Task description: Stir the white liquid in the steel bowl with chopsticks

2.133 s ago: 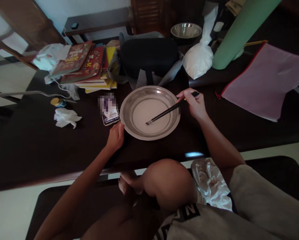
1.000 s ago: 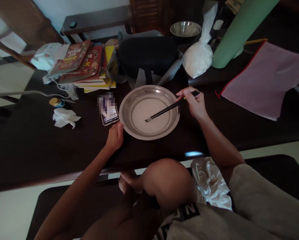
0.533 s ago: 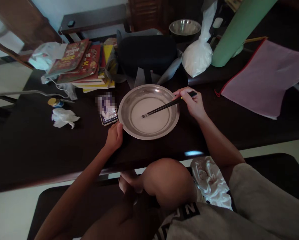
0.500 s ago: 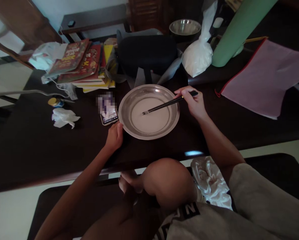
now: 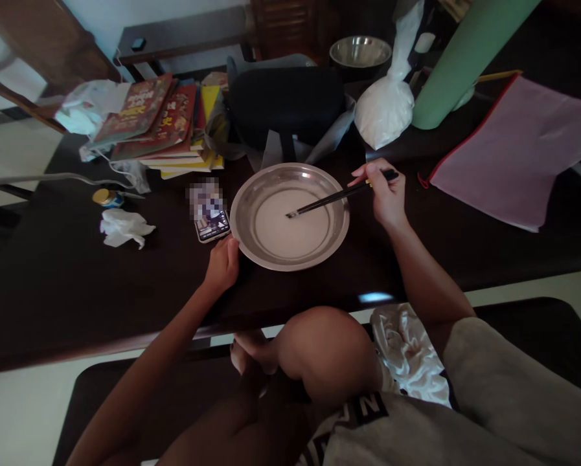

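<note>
A wide, shallow metal basin [image 5: 290, 262] stands on the dark table in front of me, with a whitish liquid [image 5: 283, 233] in its bottom. My right hand [image 5: 387, 191] grips a pair of black chopsticks [image 5: 336, 197] over the basin's right rim. Their pale-banded tips reach the liquid near the middle. My left hand [image 5: 223, 264] is closed at the basin's left rim, thumb on the edge; its other fingers are partly hidden. Just beyond that hand lies a phone [image 5: 213, 223] with a lit screen, partly blurred out.
Stacked books [image 5: 164, 129] lie at the back left, near a crumpled tissue [image 5: 125, 228] and a small jar [image 5: 108, 198]. Behind the basin are a black case [image 5: 287, 100] and a tied bag of white powder [image 5: 383, 116]. A green cylinder [image 5: 455, 74] and a pink zip pouch [image 5: 508, 149] stand to the right.
My right hand has moved slightly right and up, drawing the chopstick tips a little to the right through the liquid. My left hand and the basin have stayed in place.
</note>
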`<state>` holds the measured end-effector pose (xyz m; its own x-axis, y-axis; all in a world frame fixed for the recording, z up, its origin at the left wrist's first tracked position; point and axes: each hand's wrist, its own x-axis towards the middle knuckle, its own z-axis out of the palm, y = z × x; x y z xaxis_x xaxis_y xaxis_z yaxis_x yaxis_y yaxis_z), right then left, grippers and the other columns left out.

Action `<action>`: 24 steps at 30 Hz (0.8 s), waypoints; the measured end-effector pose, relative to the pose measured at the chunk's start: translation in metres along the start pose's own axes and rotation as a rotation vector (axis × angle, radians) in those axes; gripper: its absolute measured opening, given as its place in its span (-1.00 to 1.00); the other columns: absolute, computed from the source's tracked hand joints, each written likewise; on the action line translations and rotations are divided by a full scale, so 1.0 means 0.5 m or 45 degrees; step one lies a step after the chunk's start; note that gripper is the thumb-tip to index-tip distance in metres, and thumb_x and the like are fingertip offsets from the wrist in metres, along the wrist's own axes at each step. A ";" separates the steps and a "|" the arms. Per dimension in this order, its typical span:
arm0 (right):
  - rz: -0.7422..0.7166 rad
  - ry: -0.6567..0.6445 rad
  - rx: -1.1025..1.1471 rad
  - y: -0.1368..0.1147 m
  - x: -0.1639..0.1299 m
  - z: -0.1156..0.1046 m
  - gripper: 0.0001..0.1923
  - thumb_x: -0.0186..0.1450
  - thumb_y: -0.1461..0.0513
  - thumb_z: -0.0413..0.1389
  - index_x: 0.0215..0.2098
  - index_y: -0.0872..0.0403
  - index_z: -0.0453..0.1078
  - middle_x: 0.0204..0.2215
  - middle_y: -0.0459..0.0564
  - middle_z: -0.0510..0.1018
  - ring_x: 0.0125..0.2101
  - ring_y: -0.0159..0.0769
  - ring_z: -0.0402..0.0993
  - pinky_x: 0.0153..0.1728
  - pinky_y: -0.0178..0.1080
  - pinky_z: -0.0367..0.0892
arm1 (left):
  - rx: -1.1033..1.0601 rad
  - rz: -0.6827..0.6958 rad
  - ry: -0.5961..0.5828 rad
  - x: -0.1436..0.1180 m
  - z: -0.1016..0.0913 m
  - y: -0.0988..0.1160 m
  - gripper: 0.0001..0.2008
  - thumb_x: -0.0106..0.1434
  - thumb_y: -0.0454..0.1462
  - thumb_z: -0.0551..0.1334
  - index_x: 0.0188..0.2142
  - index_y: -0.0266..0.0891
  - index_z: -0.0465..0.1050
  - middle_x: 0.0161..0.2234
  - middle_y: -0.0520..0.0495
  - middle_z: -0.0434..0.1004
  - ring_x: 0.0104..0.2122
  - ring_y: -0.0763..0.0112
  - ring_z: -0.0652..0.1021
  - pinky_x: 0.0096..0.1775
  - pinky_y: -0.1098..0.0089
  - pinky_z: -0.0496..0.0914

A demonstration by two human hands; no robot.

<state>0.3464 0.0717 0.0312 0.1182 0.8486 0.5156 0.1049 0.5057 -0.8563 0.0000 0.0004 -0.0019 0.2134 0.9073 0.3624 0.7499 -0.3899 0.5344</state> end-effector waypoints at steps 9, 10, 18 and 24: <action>-0.039 -0.115 0.047 -0.013 -0.004 0.008 -0.63 0.33 -0.10 0.12 -0.36 -0.03 0.55 -0.46 -0.13 0.59 -0.42 -0.36 0.59 -0.29 -0.23 0.46 | -0.031 -0.025 0.002 -0.001 0.001 -0.001 -0.38 0.46 0.08 -0.24 -0.42 -0.23 0.37 -0.48 -0.16 0.48 -0.28 0.22 0.57 -0.19 0.26 0.46; -0.041 -0.066 0.049 -0.013 -0.002 0.006 -0.62 0.33 -0.11 0.12 -0.36 -0.03 0.54 -0.47 -0.13 0.59 -0.44 -0.36 0.59 -0.32 -0.24 0.45 | -0.032 -0.027 0.000 -0.001 0.001 -0.001 -0.38 0.46 0.08 -0.24 -0.41 -0.23 0.37 -0.47 -0.16 0.48 -0.28 0.23 0.57 -0.19 0.26 0.46; 0.020 -0.215 0.006 -0.013 -0.007 0.007 -0.59 0.32 -0.14 0.10 -0.36 -0.03 0.53 -0.49 -0.14 0.57 -0.43 -0.33 0.58 -0.27 -0.19 0.47 | -0.031 -0.017 -0.002 0.000 0.000 -0.001 -0.40 0.46 0.07 -0.23 -0.42 -0.21 0.37 -0.47 -0.18 0.49 -0.35 0.23 0.56 -0.27 0.26 0.45; 0.007 0.008 0.026 -0.008 -0.001 0.000 -0.58 0.33 -0.14 0.08 -0.39 -0.04 0.52 -0.56 -0.14 0.53 -0.51 -0.34 0.54 -0.36 -0.20 0.44 | -0.037 -0.017 0.004 0.001 0.001 0.003 -0.39 0.45 0.08 -0.25 -0.43 -0.21 0.32 -0.50 -0.13 0.44 -0.29 0.24 0.57 -0.20 0.28 0.46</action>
<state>0.3462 0.0691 0.0344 0.1247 0.8505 0.5110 0.0839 0.5042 -0.8595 0.0015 0.0004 -0.0012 0.2013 0.9121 0.3572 0.7343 -0.3818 0.5612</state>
